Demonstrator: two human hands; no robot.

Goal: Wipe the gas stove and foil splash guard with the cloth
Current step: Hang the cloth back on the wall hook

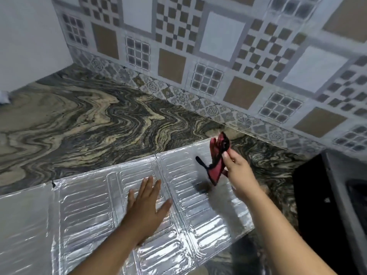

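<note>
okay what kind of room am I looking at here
Most likely a home kitchen: a marbled stone countertop meets a patterned tile backsplash, and a foil splash guard lies flat under the left hand while the right hand holds a red cloth.

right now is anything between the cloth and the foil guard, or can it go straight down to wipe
Nothing visible blocks it. The right hand holds the red cloth bunched above the foil splash guard, with bare foil directly beneath. The left hand lies flat on a panel further left, clear of that spot.

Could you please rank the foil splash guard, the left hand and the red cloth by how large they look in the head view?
1. foil splash guard
2. left hand
3. red cloth, bunched in the right hand
</note>
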